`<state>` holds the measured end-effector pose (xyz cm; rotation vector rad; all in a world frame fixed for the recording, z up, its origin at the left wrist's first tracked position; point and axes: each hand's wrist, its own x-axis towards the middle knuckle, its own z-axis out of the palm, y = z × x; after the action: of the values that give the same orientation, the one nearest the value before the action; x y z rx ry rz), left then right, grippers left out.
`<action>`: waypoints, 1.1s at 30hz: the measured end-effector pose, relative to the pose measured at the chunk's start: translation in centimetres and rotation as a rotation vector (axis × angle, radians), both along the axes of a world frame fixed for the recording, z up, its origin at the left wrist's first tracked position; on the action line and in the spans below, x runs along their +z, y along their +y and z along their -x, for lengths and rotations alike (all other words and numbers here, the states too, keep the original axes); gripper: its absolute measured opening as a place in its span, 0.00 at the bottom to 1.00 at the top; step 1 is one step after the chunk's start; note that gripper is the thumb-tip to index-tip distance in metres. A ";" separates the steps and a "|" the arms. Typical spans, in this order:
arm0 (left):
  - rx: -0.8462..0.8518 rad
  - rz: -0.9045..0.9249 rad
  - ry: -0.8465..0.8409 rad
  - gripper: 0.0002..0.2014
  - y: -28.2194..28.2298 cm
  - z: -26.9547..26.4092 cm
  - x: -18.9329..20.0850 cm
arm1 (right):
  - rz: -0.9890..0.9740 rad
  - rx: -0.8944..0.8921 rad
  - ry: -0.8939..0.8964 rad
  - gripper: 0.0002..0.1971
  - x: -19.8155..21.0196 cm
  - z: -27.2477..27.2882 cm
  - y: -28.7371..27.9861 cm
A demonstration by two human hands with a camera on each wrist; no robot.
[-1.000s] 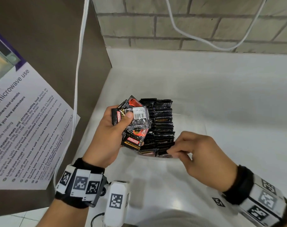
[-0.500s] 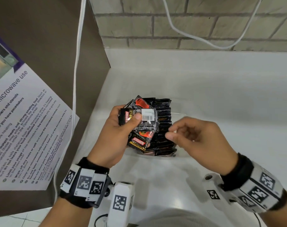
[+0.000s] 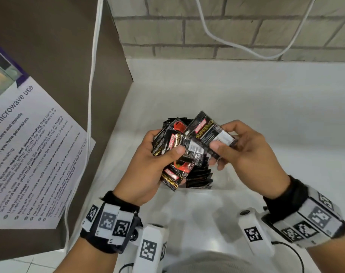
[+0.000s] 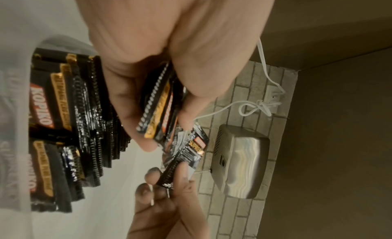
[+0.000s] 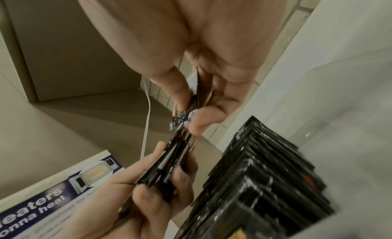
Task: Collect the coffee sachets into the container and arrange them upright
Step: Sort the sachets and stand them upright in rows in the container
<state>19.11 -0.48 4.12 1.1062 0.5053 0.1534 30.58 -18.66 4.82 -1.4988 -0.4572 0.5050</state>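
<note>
My left hand (image 3: 165, 143) grips a fanned bundle of black, red and gold coffee sachets (image 3: 175, 168) just above the container. My right hand (image 3: 221, 136) pinches one black sachet marked SUPREMO (image 3: 205, 131) by its end, still overlapping the top of the bundle. Beneath both hands, rows of black sachets (image 3: 201, 176) stand on edge in a clear container whose wall (image 5: 318, 125) shows in the right wrist view. In the left wrist view, the bundle (image 4: 161, 105) sits in my left fingers and the single sachet (image 4: 191, 150) between right fingertips (image 4: 180, 177). The container's front is hidden by my hands.
A white counter (image 3: 266, 105) runs to a brick wall (image 3: 226, 26) with a white cable (image 3: 236, 44) hanging on it. At left, a brown panel carries a microwave notice (image 3: 29, 154) and another white cable (image 3: 92, 95). A steel wall unit (image 4: 239, 165) shows in the left wrist view.
My right hand left the row of sachets in the container, rose empty, then took hold of one sachet at the bundle's top. The left hand lifted the bundle slightly.
</note>
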 end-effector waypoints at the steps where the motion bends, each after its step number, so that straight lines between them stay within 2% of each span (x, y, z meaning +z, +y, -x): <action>1: 0.014 0.012 0.007 0.27 0.0 0.0 0.0 | -0.014 -0.057 -0.058 0.07 0.3 0.0 -0.1; 5: 0.038 0.032 0.034 0.25 -0.1 -0.2 0.0 | 0.056 -0.162 -0.441 0.19 1.1 -0.1 -0.1; 7: 0.017 0.048 0.031 0.25 -0.4 -0.2 0.2 | 0.118 -0.104 -0.612 0.22 0.9 0.2 0.1; 9: -0.012 0.073 0.015 0.25 -0.4 -0.2 0.6 | 0.168 0.001 -0.785 0.18 0.4 0.7 0.3; 11: -0.041 0.085 0.000 0.24 -0.4 -0.2 0.9 | 0.221 0.081 -0.852 0.20 0.0 1.0 0.3; 14: -0.069 0.042 -0.009 0.27 -0.3 -0.1 0.9 | 0.247 0.192 -0.826 0.28 0.3 1.5 0.1; 16: -0.072 0.004 -0.020 0.31 -0.3 -0.1 0.5 | 0.235 0.225 -0.784 0.26 1.0 1.7 0.1; 21: -0.137 -0.083 -0.057 0.36 0.0 0.1 -0.2 | 0.225 -0.137 -0.523 0.06 2.1 -0.1 -0.2; 25: -0.197 -0.122 -0.074 0.38 0.2 0.3 -0.2 | 0.288 0.031 -0.252 0.12 2.1 -0.4 -0.8; 27: -0.208 -0.158 -0.068 0.36 0.4 0.3 -0.3 | 0.241 0.024 -0.246 0.10 1.9 -0.1 -1.0; 30: -0.131 -0.186 -0.037 0.36 1.4 0.6 -0.4 | 0.131 -0.033 -0.226 0.06 2.2 -0.4 -1.8; 33: -0.036 -0.203 0.005 0.37 2.9 0.9 -0.4 | 0.127 0.107 -0.152 0.05 2.4 -0.9 -3.2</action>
<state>18.25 2.47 3.70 1.3134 0.4817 0.1730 31.45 -21.84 7.18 -1.6481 -0.6364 0.5139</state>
